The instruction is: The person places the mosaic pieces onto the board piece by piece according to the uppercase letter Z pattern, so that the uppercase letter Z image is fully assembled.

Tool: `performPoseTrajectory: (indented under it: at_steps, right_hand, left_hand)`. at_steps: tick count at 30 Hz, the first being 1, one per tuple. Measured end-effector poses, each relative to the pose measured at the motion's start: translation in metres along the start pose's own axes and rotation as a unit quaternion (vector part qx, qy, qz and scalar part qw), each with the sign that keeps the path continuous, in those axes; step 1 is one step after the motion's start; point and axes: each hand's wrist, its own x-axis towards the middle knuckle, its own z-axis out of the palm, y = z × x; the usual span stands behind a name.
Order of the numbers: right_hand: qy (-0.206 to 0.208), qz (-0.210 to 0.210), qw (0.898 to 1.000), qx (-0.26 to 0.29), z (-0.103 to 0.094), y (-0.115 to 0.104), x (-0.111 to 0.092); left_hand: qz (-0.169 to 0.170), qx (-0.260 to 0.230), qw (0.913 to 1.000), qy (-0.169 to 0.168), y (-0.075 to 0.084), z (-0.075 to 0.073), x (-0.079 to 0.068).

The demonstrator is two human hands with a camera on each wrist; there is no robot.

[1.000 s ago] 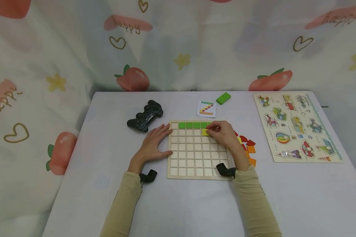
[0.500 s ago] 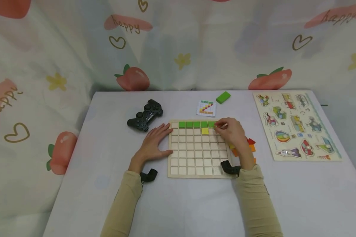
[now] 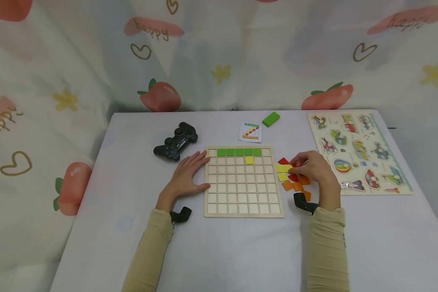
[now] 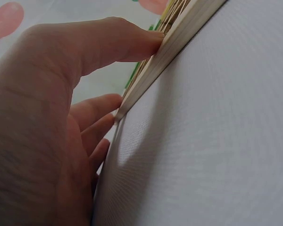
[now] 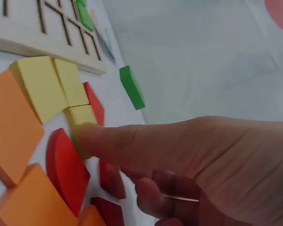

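Note:
A wooden grid board (image 3: 242, 188) lies in the middle of the table. Its top row holds several green squares (image 3: 239, 152), and one yellow square (image 3: 249, 160) sits just below them. My left hand (image 3: 184, 178) rests with fingers spread at the board's left edge, thumb and fingertips against the wooden side in the left wrist view. To the right of the board, my right hand (image 3: 314, 166) pinches a yellow block (image 5: 80, 115) among the loose pieces. The thumb covers its near end in the right wrist view; the index fingertip is hidden there.
Loose orange blocks (image 3: 287, 185) and red curved pieces (image 3: 283, 161) lie beside the board. Behind it are a pattern card (image 3: 250, 132) and a green block (image 3: 271, 119). A black game controller (image 3: 176, 141) lies left, a picture puzzle board (image 3: 361, 158) right.
My right hand has let go of the yellow square on the board, touched near the green row's right end, and moved right to the loose pieces. The left hand stays at the board.

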Motion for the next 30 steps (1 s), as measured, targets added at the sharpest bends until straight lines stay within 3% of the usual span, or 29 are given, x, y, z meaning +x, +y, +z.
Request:
performPoseTrajectory:
  at_steps: [12, 19, 24, 27, 30]
  right_hand:
    - [0.017, 0.003, 1.000, -0.010, 0.006, -0.001, 0.003]
    - [0.065, -0.074, 0.995, -0.006, 0.000, -0.018, 0.002]
    - [0.070, -0.163, 0.983, 0.046, 0.030, -0.042, 0.013]
    - [0.044, -0.204, 0.976, 0.069, 0.055, -0.061, 0.020]
    - [0.012, -0.219, 0.974, 0.059, 0.075, -0.074, 0.024]
  left_hand:
    - [0.002, -0.005, 1.0000, 0.000, 0.001, -0.002, -0.004]
    - [0.005, 0.002, 1.0000, 0.007, -0.001, -0.001, 0.005]
    - [0.005, 0.002, 1.0000, -0.001, -0.002, 0.002, 0.004]
    - [0.000, 0.005, 1.0000, -0.004, -0.002, 0.002, 0.001]
    - [-0.003, 0.004, 1.0000, -0.001, -0.002, 0.002, -0.001]
